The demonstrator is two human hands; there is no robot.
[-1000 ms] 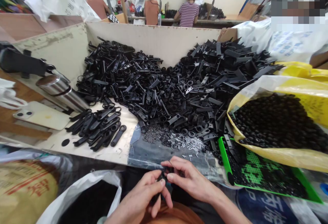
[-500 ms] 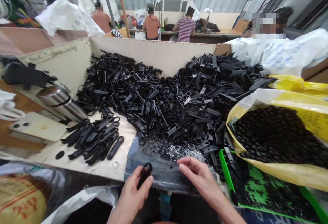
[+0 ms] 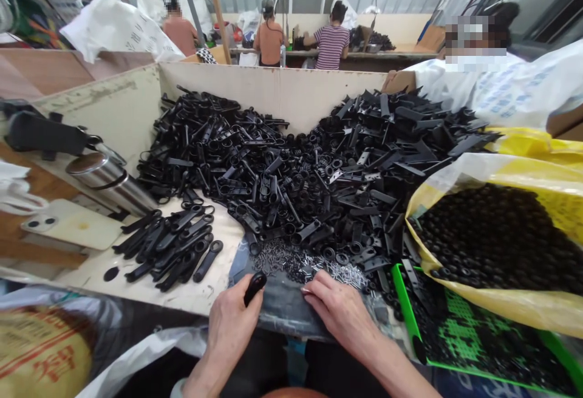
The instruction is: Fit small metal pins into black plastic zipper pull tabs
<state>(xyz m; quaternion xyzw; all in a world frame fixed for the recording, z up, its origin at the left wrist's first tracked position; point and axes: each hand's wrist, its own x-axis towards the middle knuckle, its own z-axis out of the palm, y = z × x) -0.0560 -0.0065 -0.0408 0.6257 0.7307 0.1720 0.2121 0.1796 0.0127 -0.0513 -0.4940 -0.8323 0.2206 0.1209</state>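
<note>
My left hand (image 3: pixel 232 325) is closed round a black plastic lever part (image 3: pixel 254 287) whose rounded end sticks up past the thumb. My right hand (image 3: pixel 339 310) lies at the near edge of the bench, fingertips pinched at a scatter of small metal pins (image 3: pixel 314 264); whether it holds one I cannot make out. Beyond the pins rises a big heap of black plastic parts (image 3: pixel 310 173). A small row of assembled black levers (image 3: pixel 173 246) lies to the left on the board.
A yellow bag of small black rings (image 3: pixel 496 234) sits right, over a green tray (image 3: pixel 455 325). A steel flask (image 3: pixel 109 182) and a white phone (image 3: pixel 68 225) lie left. A cardboard wall (image 3: pixel 282 88) backs the heap. Other people work at a far bench.
My hands have come apart from working a part together near my lap. The left now holds the black part up at the bench edge and the right has reached forward to the pins.
</note>
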